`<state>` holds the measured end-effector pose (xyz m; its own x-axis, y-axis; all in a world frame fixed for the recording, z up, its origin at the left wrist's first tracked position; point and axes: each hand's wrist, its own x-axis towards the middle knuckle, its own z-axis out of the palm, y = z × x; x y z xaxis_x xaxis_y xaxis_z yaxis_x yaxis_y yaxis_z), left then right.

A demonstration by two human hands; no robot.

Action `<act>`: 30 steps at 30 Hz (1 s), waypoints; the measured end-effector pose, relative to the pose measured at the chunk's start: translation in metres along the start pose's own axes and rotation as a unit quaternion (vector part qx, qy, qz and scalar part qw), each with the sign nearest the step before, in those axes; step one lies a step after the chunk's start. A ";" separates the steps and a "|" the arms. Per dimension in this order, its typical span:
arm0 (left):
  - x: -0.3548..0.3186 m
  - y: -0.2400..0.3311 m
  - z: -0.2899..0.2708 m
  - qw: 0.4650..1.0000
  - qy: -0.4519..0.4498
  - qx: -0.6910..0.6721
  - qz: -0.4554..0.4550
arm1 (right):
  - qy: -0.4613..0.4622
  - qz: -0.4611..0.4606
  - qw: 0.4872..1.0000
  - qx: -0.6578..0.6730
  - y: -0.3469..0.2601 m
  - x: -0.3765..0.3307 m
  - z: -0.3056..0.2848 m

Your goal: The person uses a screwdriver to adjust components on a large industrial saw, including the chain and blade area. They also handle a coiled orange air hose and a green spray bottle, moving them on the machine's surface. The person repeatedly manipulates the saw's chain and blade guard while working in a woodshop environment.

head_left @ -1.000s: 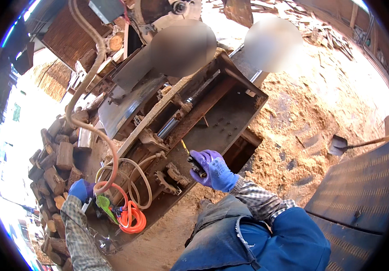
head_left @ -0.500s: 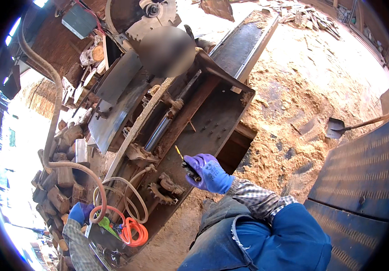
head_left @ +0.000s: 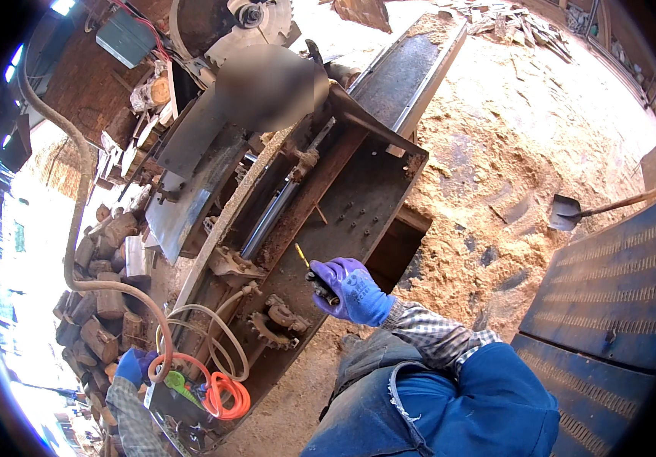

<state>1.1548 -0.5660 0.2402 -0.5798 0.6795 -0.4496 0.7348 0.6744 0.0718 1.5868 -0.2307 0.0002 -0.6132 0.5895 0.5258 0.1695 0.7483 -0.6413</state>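
Head view looks down over a blue-trousered knee (head_left: 450, 404) and a checked sleeve (head_left: 431, 335) to the right hand (head_left: 351, 289), gloved in purple, its fingers curled tight around the dark handle of a small tool (head_left: 309, 270) whose thin yellow tip pokes up and away past the fingertips. Just beyond those fingers lies the rusty metal frame of a machine (head_left: 343, 198), with bolts showing in its plate and a steel rod (head_left: 275, 213) running along it. Down to the left of the fingers sits a toothed gear (head_left: 275, 324), near them but not touched. Lower left, well apart, the left hand (head_left: 134, 367), in a blue glove, is closed on a pale hose (head_left: 76, 228) where it bends; an orange coiled hose (head_left: 221, 392) lies just beside those fingers. Farther off, a circular saw blade (head_left: 256, 19) stands at the machine's top. Right of the machine spreads sawdust-covered ground (head_left: 511, 152), where a shovel (head_left: 572, 211) rests, and stacked logs (head_left: 96, 305) lie at the left.
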 end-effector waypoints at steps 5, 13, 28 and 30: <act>0.004 -0.083 0.025 0.995 0.091 -0.011 0.034 | -0.009 0.003 1.000 0.000 0.000 0.001 -0.001; -0.006 -0.049 0.021 0.994 0.107 0.027 0.028 | -0.010 -0.009 1.000 0.014 0.003 -0.002 0.001; -0.010 0.015 0.005 0.999 0.022 -0.036 -0.028 | -0.055 -0.013 0.998 0.029 -0.011 0.003 0.013; -0.009 0.011 0.009 0.997 0.029 -0.068 -0.033 | -0.045 -0.026 0.998 0.019 -0.012 0.009 0.011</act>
<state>1.1711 -0.5677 0.2376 -0.6474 0.6455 -0.4052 0.6426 0.7482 0.1652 1.5709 -0.2383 0.0065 -0.6870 0.5199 0.5077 0.1081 0.7640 -0.6361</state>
